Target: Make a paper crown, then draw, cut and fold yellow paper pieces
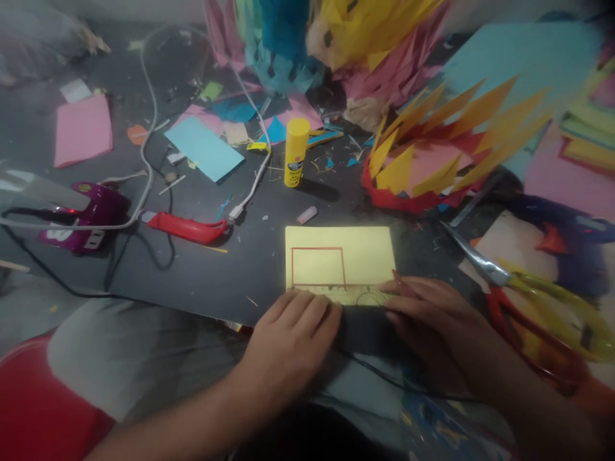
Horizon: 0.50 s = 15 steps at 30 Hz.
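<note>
A yellow sheet of paper [368, 256] lies near the table's front edge, with a red-brown rectangle outline drawn on its left part. Along the sheet's lower edge, just under the drawn rectangle, lies a clear ruler [358, 294]. My left hand [298, 326] presses on the ruler's left end, fingers bent and held together. At the right end, my right hand [427, 310] is closed round a thin reddish pencil [401, 279], its tip pointing up beside the sheet's right edge.
A yellow glue stick [296, 153] stands behind the sheet. Large scissors [500, 275] lie at the right, near a red and orange paper crown [408, 186]. A red cutter [187, 227], a white cable [152, 115] and paper scraps lie left.
</note>
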Each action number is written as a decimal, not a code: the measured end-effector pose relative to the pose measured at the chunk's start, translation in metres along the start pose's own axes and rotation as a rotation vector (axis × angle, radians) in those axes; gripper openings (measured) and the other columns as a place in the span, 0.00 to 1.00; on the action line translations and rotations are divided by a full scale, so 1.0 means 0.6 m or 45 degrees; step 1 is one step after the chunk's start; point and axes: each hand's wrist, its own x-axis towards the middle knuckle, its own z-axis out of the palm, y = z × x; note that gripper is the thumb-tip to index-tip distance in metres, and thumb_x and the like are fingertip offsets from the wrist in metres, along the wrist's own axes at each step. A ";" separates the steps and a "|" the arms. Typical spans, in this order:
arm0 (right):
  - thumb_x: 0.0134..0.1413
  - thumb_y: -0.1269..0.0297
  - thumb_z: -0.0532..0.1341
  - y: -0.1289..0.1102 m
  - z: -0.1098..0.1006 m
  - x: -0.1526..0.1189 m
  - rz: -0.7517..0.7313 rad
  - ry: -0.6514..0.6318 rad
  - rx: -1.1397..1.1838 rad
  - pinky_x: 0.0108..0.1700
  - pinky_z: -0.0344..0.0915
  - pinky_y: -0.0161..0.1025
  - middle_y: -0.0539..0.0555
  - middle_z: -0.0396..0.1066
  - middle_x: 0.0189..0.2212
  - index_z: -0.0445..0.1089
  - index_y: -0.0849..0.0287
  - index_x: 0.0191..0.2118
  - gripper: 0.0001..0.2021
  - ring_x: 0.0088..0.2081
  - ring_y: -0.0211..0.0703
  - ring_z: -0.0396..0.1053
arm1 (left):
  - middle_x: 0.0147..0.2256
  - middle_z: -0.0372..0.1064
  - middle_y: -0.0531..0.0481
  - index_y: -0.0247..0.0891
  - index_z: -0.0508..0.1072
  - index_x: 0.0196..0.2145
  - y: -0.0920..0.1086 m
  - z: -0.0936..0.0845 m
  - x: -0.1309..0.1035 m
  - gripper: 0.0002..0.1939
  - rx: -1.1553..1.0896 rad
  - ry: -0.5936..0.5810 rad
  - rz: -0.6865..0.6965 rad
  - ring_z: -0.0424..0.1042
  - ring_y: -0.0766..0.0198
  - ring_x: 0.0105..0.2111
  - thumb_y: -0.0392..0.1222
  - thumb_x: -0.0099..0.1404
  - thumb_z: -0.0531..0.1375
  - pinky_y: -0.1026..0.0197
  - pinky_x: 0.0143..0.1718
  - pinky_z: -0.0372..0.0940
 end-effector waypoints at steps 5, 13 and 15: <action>0.56 0.69 0.53 -0.019 -0.015 0.031 0.105 0.035 -0.016 0.41 0.64 0.43 0.53 0.72 0.38 0.66 0.50 0.45 0.12 0.39 0.47 0.69 | 0.50 0.66 0.44 0.31 0.63 0.55 0.022 0.018 -0.015 0.21 0.082 -0.011 -0.079 0.62 0.55 0.51 0.42 0.66 0.50 0.53 0.55 0.56; 0.58 0.70 0.51 -0.044 -0.014 0.102 0.179 0.127 0.452 0.35 0.68 0.33 0.51 0.74 0.28 0.71 0.56 0.31 0.12 0.32 0.38 0.72 | 0.49 0.68 0.47 0.34 0.64 0.54 0.022 0.028 -0.019 0.19 0.189 0.059 -0.069 0.64 0.57 0.50 0.38 0.67 0.52 0.54 0.54 0.58; 0.57 0.68 0.51 -0.043 -0.006 0.106 0.275 0.114 0.452 0.33 0.68 0.33 0.51 0.74 0.26 0.71 0.56 0.28 0.12 0.30 0.39 0.72 | 0.48 0.68 0.46 0.33 0.65 0.54 0.021 0.030 -0.021 0.18 0.198 0.070 -0.068 0.64 0.57 0.50 0.37 0.68 0.49 0.54 0.54 0.59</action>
